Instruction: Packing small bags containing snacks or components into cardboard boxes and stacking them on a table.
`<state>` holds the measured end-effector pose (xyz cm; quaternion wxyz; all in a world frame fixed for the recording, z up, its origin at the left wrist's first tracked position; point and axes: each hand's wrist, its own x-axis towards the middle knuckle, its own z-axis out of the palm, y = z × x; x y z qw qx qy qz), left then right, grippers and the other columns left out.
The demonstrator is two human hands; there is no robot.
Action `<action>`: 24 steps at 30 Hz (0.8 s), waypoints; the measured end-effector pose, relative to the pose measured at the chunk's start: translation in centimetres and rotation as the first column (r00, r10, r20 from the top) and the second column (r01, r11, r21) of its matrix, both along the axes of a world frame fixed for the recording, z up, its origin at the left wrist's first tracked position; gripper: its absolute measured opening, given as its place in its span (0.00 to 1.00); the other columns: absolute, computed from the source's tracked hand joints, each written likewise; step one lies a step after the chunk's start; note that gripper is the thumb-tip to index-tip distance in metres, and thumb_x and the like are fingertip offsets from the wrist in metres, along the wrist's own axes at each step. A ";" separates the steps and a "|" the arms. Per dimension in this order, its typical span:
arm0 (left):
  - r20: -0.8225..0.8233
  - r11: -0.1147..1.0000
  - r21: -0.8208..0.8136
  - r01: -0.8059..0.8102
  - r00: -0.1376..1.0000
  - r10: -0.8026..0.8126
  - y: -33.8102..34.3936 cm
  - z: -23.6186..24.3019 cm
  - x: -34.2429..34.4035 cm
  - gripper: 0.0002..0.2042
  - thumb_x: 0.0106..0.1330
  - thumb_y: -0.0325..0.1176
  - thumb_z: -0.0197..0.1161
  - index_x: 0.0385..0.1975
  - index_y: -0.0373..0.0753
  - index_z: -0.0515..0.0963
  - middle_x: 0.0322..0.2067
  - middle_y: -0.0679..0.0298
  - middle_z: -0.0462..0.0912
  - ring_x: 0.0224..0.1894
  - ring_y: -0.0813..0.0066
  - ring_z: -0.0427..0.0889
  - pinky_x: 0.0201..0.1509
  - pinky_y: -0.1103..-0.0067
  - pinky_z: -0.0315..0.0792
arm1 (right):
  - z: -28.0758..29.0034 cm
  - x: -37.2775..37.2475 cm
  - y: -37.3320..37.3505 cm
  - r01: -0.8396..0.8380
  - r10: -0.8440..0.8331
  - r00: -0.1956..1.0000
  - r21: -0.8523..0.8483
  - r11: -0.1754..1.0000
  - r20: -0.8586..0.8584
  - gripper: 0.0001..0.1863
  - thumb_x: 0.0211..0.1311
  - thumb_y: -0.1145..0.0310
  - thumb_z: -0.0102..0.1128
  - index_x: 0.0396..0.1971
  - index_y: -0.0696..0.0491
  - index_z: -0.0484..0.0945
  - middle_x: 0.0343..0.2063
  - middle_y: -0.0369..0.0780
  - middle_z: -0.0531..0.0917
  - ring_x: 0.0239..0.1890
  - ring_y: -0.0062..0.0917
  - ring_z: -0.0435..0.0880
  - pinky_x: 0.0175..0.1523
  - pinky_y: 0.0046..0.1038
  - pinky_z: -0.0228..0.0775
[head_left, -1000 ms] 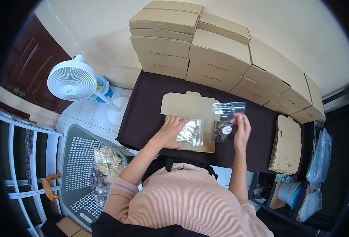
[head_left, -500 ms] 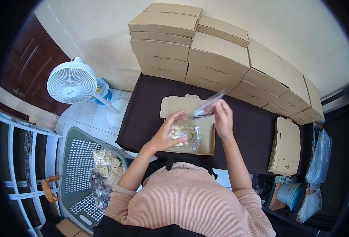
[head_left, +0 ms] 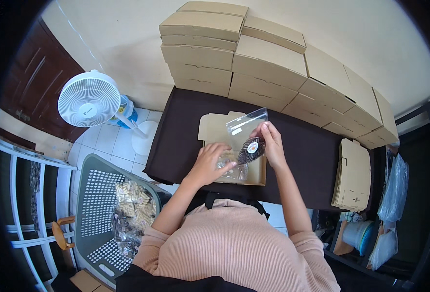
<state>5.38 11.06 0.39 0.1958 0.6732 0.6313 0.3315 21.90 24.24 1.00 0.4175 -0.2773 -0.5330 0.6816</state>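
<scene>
My right hand (head_left: 272, 143) pinches the right edge of a clear plastic pouch (head_left: 246, 127), thumb and fingers closed on it. Dark ridged pieces and a round white sticker fill its lower part; the top is see-through and flat. My left hand (head_left: 209, 163) hovers at the pouch's left side, fingers stretched and thumb apart, over an open cardboard box (head_left: 256, 177). Whether its fingertips touch the pouch, I cannot tell. Inside the box lies another clear pouch (head_left: 239, 173) with pale pieces, partly covered by my left hand and the dark pouch.
Closed cardboard boxes (head_left: 268, 58) stand stacked along the back of the dark-covered table (head_left: 302, 165). Flat folded cardboard (head_left: 352, 175) lies at the right end. A grey-green basket (head_left: 98, 194) with pale and dark pouches stands at left, near a white fan (head_left: 89, 100).
The pouch in my right hand has turned from nearly edge-on and blurred to facing me, hanging lower over the box. My left hand has turned, its fingers now beside the pouch.
</scene>
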 end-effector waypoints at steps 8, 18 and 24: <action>-0.390 0.981 -0.194 0.029 0.915 -0.104 -1.2 -4.5 0.1 0.27 0.54 0.42 0.61 0.53 0.37 0.67 0.54 0.53 0.65 0.61 0.60 0.58 0.66 0.60 0.44 | -5.4 0.3 2.1 -0.442 0.391 0.826 0.036 0.896 0.407 0.15 0.67 0.62 0.42 0.26 0.56 0.71 0.23 0.33 0.75 0.28 0.17 0.72 0.38 0.21 0.66; -0.151 0.998 -0.062 0.003 0.988 -0.013 -1.2 -3.8 -2.3 0.25 0.49 0.30 0.61 0.51 0.37 0.68 0.53 0.57 0.68 0.64 0.61 0.56 0.67 0.55 0.35 | -5.6 -0.5 0.4 -0.518 0.493 0.770 -0.055 0.854 0.405 0.14 0.66 0.63 0.45 0.28 0.57 0.73 0.24 0.33 0.74 0.29 0.17 0.71 0.39 0.20 0.65; 0.007 0.980 -0.162 0.112 0.994 -0.113 -1.0 -5.7 -3.7 0.24 0.50 0.30 0.61 0.50 0.36 0.68 0.55 0.56 0.66 0.66 0.58 0.51 0.67 0.66 0.48 | -6.5 -1.0 0.9 -0.554 0.477 0.683 -0.032 0.832 0.553 0.13 0.65 0.65 0.45 0.27 0.57 0.74 0.21 0.34 0.74 0.26 0.17 0.71 0.36 0.22 0.67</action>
